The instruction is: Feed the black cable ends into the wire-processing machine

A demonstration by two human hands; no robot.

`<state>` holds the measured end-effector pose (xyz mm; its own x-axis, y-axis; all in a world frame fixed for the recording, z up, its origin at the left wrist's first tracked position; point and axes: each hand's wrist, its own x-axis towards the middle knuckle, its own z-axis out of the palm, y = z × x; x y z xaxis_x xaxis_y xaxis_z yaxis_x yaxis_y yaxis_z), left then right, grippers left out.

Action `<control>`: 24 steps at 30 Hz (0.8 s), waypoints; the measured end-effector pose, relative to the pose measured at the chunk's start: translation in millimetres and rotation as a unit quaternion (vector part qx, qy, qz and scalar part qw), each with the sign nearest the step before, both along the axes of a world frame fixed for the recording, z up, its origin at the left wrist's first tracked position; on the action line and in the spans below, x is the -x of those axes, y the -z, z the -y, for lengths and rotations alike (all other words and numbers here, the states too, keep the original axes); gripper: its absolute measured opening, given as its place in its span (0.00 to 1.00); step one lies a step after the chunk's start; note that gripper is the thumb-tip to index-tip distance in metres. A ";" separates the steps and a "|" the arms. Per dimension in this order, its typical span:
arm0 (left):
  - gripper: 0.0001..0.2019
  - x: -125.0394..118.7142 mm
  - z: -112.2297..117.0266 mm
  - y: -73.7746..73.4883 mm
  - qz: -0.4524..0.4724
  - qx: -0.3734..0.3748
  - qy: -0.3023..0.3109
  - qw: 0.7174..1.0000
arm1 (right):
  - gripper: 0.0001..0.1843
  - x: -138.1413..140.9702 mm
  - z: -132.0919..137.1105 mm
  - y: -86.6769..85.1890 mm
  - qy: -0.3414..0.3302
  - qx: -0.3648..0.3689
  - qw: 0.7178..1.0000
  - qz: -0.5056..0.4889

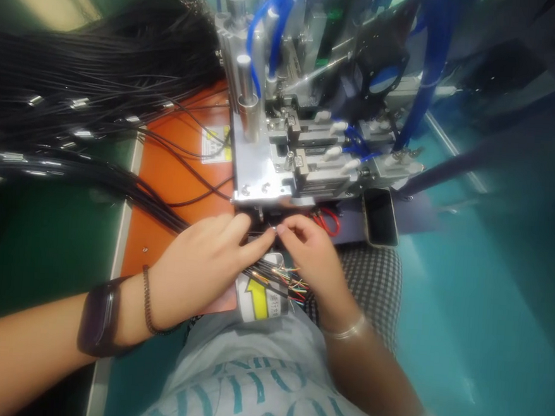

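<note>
My left hand (204, 266) and my right hand (310, 254) meet fingertip to fingertip just below the front of a metal machine (281, 151). Both hands pinch the end of a thin black cable (266, 272) whose stripped end fans out into coloured wires (294, 282). The pinch point sits at the machine's lower edge. A large bundle of black cables (90, 93) runs in from the left, across the orange plate (175, 182), under my left hand. A dark band and a braided bracelet are on my left wrist, a thin bangle on my right.
Blue air hoses (271, 24) rise from the machine's top. A phone (381, 216) lies dark to the right of the machine's base. Red-handled scissors (326, 221) lie beneath the machine's front. A yellow arrow label (259, 298) sits by my lap. The green table (28, 241) extends left.
</note>
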<state>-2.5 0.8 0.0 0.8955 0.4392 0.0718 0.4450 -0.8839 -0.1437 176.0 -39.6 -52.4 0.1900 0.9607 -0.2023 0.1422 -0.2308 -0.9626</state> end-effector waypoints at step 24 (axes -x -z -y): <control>0.10 3.0 -0.5 2.8 0.073 -0.032 0.016 0.997 | 0.04 -4.9 2.5 -5.4 -0.004 -0.088 0.988 0.128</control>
